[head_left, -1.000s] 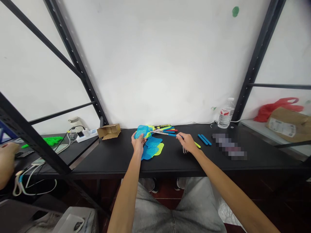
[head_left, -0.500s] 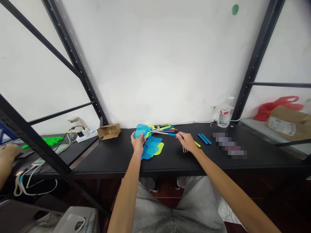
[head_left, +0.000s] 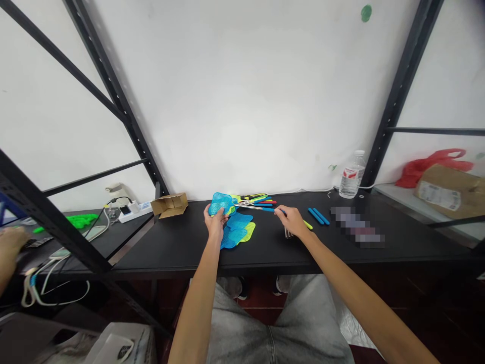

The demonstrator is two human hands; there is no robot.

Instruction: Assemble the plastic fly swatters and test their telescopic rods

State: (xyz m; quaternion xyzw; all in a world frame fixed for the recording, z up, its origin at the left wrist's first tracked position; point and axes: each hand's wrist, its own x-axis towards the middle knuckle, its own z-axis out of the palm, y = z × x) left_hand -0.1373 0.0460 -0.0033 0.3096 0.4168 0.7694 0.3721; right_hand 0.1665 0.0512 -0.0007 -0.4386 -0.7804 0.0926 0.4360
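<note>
My left hand [head_left: 215, 220] is closed on the blue mesh head of a fly swatter [head_left: 220, 202], raised just above the table. Its metal rod runs right to a blue handle, whose end my right hand [head_left: 288, 219] pinches. Below lie loose blue swatter heads [head_left: 235, 234] and a yellow-green swatter head [head_left: 249, 232], overlapping. Behind the held swatter is a pile of fly swatters [head_left: 261, 198] with yellow, red and blue handles. Several metal rods [head_left: 288, 233] show partly under my right hand. A yellow-green handle [head_left: 308, 225] and two blue handles [head_left: 319, 216] lie to its right.
An open cardboard box [head_left: 170, 205] stands at the black table's [head_left: 170, 253] back left. A water bottle [head_left: 351, 174] is at the back right, near a blurred-out patch. Black shelf posts rise on both sides. At far left, another person's hand [head_left: 13, 242] rests by cables.
Almost nothing differs. Both hands keep their hold on the swatter, and the view has shifted very slightly.
</note>
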